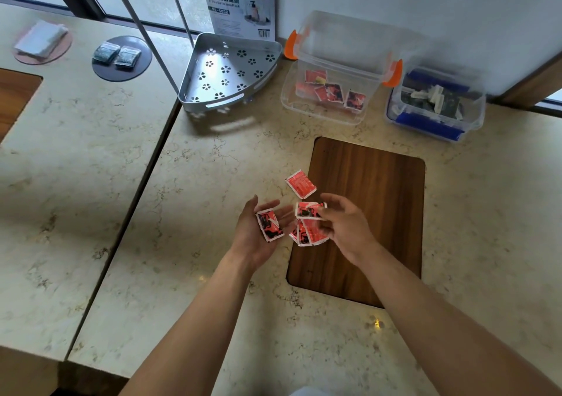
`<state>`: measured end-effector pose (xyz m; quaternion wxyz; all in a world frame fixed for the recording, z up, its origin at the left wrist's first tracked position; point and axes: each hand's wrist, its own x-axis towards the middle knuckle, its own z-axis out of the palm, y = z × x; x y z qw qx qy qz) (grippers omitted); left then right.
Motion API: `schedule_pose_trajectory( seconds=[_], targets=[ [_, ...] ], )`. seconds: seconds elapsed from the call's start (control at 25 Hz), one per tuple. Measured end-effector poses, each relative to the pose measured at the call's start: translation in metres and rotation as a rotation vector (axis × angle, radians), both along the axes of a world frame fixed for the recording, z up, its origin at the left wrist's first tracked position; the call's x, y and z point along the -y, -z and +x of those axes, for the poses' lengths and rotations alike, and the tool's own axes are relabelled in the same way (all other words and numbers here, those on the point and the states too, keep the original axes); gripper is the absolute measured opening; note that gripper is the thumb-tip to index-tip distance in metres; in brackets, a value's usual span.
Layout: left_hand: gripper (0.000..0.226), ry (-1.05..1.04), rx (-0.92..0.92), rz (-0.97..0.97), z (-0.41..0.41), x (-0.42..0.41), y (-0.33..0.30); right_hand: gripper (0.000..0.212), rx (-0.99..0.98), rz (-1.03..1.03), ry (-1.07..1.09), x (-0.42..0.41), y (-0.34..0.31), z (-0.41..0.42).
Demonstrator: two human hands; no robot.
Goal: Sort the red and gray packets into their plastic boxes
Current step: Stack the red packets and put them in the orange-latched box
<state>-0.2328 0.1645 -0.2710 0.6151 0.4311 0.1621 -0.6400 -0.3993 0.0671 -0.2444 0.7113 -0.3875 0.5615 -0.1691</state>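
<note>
left hand [258, 234] palm-up, right hand [343, 225] pinching

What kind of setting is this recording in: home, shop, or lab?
Probably a home or a staged tabletop by a window, not a shop. Marble-look tables stand beside window frames; a metal corner bathroom rack stands with its retail box, and two clip-lid plastic boxes hold packets.

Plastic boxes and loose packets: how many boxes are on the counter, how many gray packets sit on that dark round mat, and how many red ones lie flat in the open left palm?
Plastic boxes: 2
Gray packets on the dark round mat: 2
Red packet in the left hand: 1
Total: 5
</note>
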Motion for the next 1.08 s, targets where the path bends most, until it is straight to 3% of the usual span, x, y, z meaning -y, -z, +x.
schedule_pose_trajectory(
  seconds=[0.12, 0.24, 0.32, 0.44, 0.52, 0.6, 0.68, 0.76, 0.92, 1.08],
  targets=[
    [0.049, 0.000, -0.034, -0.043, -0.009, 0.005, -0.006, 0.017, -0.018, -0.018, -0.090, -0.017, -0.009, 0.019],
    [0.026, 0.010, 0.016, -0.070, -0.014, 0.008, -0.009, 0.016, -0.147, -0.168, -0.325, -0.033, -0.009, 0.029],
    [0.033, 0.012, 0.085, -0.017, -0.013, 0.007, -0.005, 0.011, -0.180, -0.254, -0.507, -0.038, -0.005, 0.023],
    [0.039, 0.040, 0.104, 0.032, -0.011, 0.003, -0.001, 0.011, -0.411, -0.446, -0.428, -0.034, 0.005, 0.004],
    [0.033, 0.028, 0.027, 0.016, -0.011, -0.001, -0.001, 0.023, -0.656, -0.542, -0.378, -0.031, 0.013, -0.008],
    [0.030, 0.027, -0.039, 0.009, -0.012, -0.004, -0.003, 0.047, -0.766, -0.554, -0.451, -0.034, 0.022, -0.016],
    [0.030, 0.050, -0.035, 0.003, -0.012, -0.006, -0.004, 0.052, -0.781, -0.611, -0.544, -0.039, 0.027, -0.020],
    [0.032, 0.071, 0.001, 0.003, -0.013, -0.007, -0.006, 0.042, -0.750, -0.638, -0.554, -0.039, 0.028, -0.019],
    [0.038, 0.078, 0.029, 0.045, -0.015, -0.012, -0.006, 0.024, -0.542, -0.497, -0.371, -0.033, 0.019, -0.016],
    [0.043, 0.093, 0.049, 0.066, -0.020, -0.014, -0.004, 0.012, -0.463, -0.545, -0.325, -0.035, 0.017, -0.013]
  ],
)
